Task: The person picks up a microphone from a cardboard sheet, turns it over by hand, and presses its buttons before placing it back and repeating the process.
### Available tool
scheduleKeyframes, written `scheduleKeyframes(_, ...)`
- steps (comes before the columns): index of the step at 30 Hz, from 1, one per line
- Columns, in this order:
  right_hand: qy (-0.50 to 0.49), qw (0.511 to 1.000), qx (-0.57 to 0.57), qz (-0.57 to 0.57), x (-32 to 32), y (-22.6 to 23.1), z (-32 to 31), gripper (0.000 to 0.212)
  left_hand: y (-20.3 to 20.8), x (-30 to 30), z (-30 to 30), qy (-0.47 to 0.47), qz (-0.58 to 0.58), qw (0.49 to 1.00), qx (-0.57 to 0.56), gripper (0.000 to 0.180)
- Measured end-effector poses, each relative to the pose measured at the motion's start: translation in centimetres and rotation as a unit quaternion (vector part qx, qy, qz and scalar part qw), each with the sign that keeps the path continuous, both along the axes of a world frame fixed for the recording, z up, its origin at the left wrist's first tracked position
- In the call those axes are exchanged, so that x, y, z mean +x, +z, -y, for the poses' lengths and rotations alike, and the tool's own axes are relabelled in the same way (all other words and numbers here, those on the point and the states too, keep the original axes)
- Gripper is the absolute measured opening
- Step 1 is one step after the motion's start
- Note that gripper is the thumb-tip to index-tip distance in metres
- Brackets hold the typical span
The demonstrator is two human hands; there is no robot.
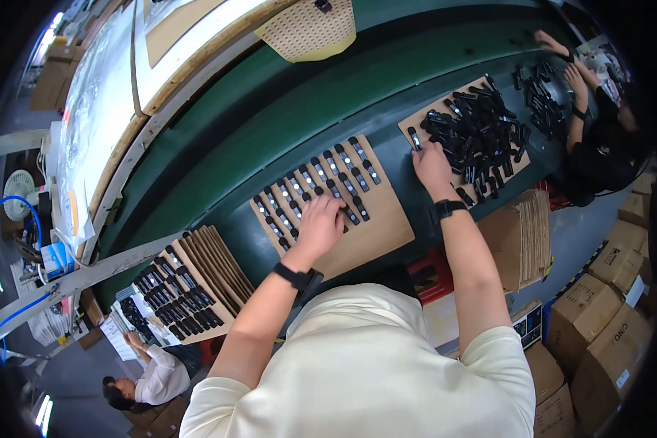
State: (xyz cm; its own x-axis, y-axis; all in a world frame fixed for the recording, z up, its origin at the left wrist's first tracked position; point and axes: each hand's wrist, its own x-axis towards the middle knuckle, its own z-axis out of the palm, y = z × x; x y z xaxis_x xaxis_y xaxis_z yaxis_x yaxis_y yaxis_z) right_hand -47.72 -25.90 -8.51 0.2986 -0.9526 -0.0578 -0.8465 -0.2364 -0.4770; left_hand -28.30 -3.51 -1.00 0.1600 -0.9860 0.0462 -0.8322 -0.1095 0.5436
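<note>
Head view shows a brown board point(372, 223) lying on the green belt point(270, 124), carrying neat rows of small black pieces point(321, 179) with pale windows. Left hand point(320, 225) rests flat on the lower rows, fingers spread and loose, grasping nothing I can make out. At two o'clock from that board sits a second board point(423, 120) heaped with a loose pile of black pieces point(482, 142). Right hand point(431, 166) reaches to the pile's near edge, its fingertips pinching one black piece point(415, 137) held upright. Both wrists wear dark bands. At eight o'clock from the rows, a stack of boards point(212, 266) holds more filled rows, and a seated person point(150, 376) works below it. At one o'clock, far along the belt, another person's hands point(569, 69) sort further black pieces. At four o'clock stand upright brown sheets point(529, 233) and cardboard boxes point(598, 321). At twelve o'clock a perforated tan pad point(306, 29) lies on the bench.
</note>
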Motion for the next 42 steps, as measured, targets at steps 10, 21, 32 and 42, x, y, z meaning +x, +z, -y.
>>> scheduleKeyframes(10,0.099,0.995,-0.017,0.007,1.3,2.1,-0.1,0.023,5.8,1.7,-5.4,0.121,-0.074,0.99,-0.001,0.022)
scheduleKeyframes(21,0.289,0.886,0.052,0.359,2.0,23.0,-14.4,0.03,17.4,0.5,-4.8,0.034,-0.257,0.954,-0.153,0.036)
scheduleKeyframes(32,0.358,0.847,-0.031,0.391,1.7,29.1,-21.3,0.031,22.0,0.7,-10.3,-0.083,-0.181,0.949,-0.245,0.038)
scheduleKeyframes(42,0.38,0.839,-0.033,0.389,1.8,32.0,-24.3,0.034,24.2,1.2,-13.3,-0.095,-0.134,0.938,-0.306,0.035)
